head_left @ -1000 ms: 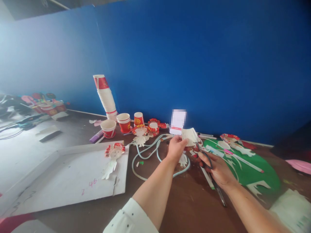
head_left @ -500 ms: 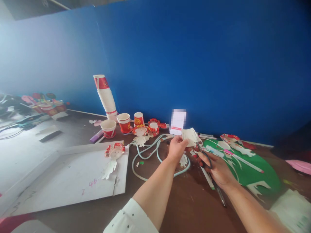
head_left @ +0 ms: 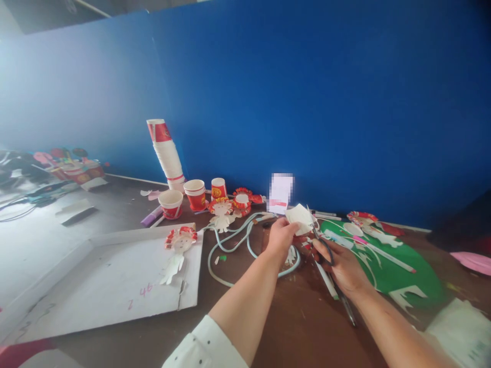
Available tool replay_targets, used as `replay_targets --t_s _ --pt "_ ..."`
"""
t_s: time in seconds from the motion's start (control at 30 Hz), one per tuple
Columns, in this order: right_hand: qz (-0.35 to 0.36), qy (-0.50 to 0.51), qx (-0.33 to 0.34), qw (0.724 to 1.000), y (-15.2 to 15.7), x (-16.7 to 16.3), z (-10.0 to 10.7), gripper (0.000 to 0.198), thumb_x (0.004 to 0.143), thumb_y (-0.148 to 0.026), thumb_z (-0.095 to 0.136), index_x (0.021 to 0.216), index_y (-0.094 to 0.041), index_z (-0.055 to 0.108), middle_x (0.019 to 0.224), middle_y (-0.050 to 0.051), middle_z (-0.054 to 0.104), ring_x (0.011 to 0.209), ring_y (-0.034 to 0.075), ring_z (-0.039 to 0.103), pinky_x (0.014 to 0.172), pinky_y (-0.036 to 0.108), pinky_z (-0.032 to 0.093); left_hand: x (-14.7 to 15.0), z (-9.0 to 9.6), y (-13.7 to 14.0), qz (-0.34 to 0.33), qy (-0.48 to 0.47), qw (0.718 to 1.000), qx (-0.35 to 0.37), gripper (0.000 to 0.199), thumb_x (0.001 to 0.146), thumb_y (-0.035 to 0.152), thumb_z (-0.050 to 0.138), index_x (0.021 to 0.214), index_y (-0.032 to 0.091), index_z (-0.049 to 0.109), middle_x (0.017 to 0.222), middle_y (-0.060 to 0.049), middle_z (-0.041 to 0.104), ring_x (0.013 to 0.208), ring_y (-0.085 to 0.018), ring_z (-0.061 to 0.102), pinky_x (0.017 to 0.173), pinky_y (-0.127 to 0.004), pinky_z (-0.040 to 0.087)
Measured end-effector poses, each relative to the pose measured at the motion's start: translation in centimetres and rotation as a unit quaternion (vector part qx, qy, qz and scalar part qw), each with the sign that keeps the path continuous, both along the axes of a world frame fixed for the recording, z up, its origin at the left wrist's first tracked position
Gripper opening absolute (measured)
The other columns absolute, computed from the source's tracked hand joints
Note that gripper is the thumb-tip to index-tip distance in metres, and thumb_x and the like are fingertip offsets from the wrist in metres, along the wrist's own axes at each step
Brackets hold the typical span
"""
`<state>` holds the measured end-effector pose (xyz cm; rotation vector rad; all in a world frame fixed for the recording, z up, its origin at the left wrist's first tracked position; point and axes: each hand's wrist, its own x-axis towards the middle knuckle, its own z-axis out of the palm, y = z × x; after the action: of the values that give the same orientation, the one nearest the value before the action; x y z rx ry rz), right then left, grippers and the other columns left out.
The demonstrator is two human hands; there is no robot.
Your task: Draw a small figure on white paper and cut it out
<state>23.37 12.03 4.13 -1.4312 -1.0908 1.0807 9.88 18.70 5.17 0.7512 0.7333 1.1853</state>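
Observation:
Between the thumb and fingers of my left hand (head_left: 282, 236) is a white piece of paper (head_left: 299, 217), held up over the table. My right hand (head_left: 345, 268) grips the dark handles of a pair of scissors (head_left: 325, 250), whose blades point up at the paper's right edge. Whether the blades touch the paper I cannot tell. Below my hands lies a white paper cut-out (head_left: 290, 255), partly hidden by my left wrist. A pale blue cable (head_left: 215, 276) loops on the table left of and under my left forearm.
A leaning stack of paper cups (head_left: 169, 158) stands by the blue partition (head_left: 307, 102), with red cups (head_left: 195, 194) nearby. At left lies a white box lid (head_left: 115, 286) bearing a paper figure (head_left: 180, 245). Markers (head_left: 385, 254) and scraps cover a green sheet (head_left: 418, 271) at right.
The paper in my left hand has tilted and shifted slightly, and a scissor blade now shows above its right edge. My left hand has moved a little; the right hand stays nearly in place.

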Motion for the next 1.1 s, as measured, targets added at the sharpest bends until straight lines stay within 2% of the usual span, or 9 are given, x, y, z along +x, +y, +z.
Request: replay_targets --t_s 0.17,0.3,0.47,0.8,0.97,1.1 --pt "-0.004 0.006 0.000 1.000 0.2 0.3 -0.4 0.026 0.075 -0.051 0.072 0.081 -0.026 0.073 0.062 -0.003 0.063 0.058 0.017 0.055 0.049 0.027 0.034 -0.1 -0.1 -0.2 -0.007 0.033 0.999 0.016 0.017 0.068 0.021 0.065 0.083 0.013 0.068 0.071 -0.005 0.066 0.059 -0.013 0.059 0.055 -0.023 0.047" --pt "-0.009 0.011 0.000 1.000 0.2 0.3 -0.6 0.027 0.074 -0.051 0.073 0.083 -0.025 0.073 0.064 -0.002 0.063 0.060 0.016 0.054 0.049 0.025 0.035 -0.1 -0.3 -0.1 0.008 0.064 0.997 0.030 0.015 0.067 0.022 0.064 0.078 0.013 0.067 0.060 -0.001 0.060 0.049 -0.009 0.050 0.048 -0.020 0.040" --pt "-0.013 0.010 0.002 1.000 0.1 0.1 -0.4 0.029 0.074 -0.053 0.071 0.079 -0.024 0.071 0.062 -0.001 0.063 0.055 0.016 0.054 0.046 0.026 0.033 0.1 -0.5 -0.2 0.002 0.053 0.998 0.042 0.013 0.065 0.021 0.065 0.074 0.012 0.065 0.056 0.001 0.055 0.045 -0.007 0.043 0.045 -0.020 0.034" --pt "-0.021 0.012 0.003 1.000 0.1 0.0 -0.1 0.027 0.074 -0.052 0.071 0.080 -0.027 0.070 0.067 0.001 0.065 0.058 0.020 0.057 0.048 0.029 0.038 0.6 -0.5 -0.6 -0.010 0.053 0.998 0.028 0.015 0.066 0.023 0.067 0.076 0.012 0.065 0.053 0.001 0.053 0.047 -0.008 0.042 0.043 -0.020 0.032" --pt "-0.023 0.025 0.007 0.999 0.0 -0.3 0.3 0.027 0.073 -0.052 0.071 0.069 -0.026 0.066 0.062 -0.001 0.063 0.056 0.019 0.056 0.049 0.029 0.039 0.9 -1.0 -0.6 -0.027 0.034 0.999 0.023 0.020 0.066 0.027 0.070 0.078 0.013 0.063 0.052 0.002 0.050 0.045 -0.007 0.040 0.042 -0.020 0.031" --pt "-0.032 0.034 0.010 0.999 -0.1 -0.6 0.5 0.027 0.072 -0.051 0.072 0.071 -0.025 0.067 0.063 0.000 0.063 0.056 0.018 0.056 0.047 0.028 0.039 1.1 -1.0 -0.7 -0.036 0.009 0.999 0.016 0.019 0.066 0.027 0.071 0.072 0.013 0.059 0.050 0.003 0.048 0.043 -0.006 0.039 0.041 -0.019 0.029"
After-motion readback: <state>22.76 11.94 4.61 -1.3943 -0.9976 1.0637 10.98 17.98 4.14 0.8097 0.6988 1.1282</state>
